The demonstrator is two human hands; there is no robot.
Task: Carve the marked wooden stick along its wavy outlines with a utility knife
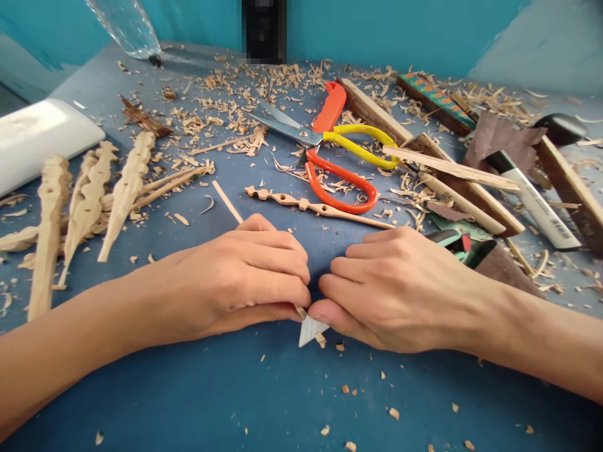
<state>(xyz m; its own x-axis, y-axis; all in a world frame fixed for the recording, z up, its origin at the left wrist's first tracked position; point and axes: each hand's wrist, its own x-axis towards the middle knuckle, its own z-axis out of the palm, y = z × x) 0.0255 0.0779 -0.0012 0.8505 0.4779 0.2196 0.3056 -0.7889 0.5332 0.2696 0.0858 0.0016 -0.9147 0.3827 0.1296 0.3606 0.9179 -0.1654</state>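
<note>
My left hand (264, 270) is closed around a thin wooden stick (227, 201); one end sticks out beyond the knuckles and the other shows at the thumb. Facing it, my right hand (377, 289) has its fingers curled over a small pale triangular blade (311, 330), whose tip points down toward the table. The blade meets the stick's end between the two thumbs. Most of what the right hand grips is hidden. Just beyond the hands lies a carved wooden stick (301, 204) with knobs and small holes.
Scissors (306, 135) with red and yellow handles lie beyond the hands. Carved wooden pieces (125, 194) are at left beside a white object (51, 135). Wood blocks (466, 182), a marker (541, 207) and sandpaper (499, 141) lie at right. Shavings cover the back; a plastic bottle (127, 28) stands behind.
</note>
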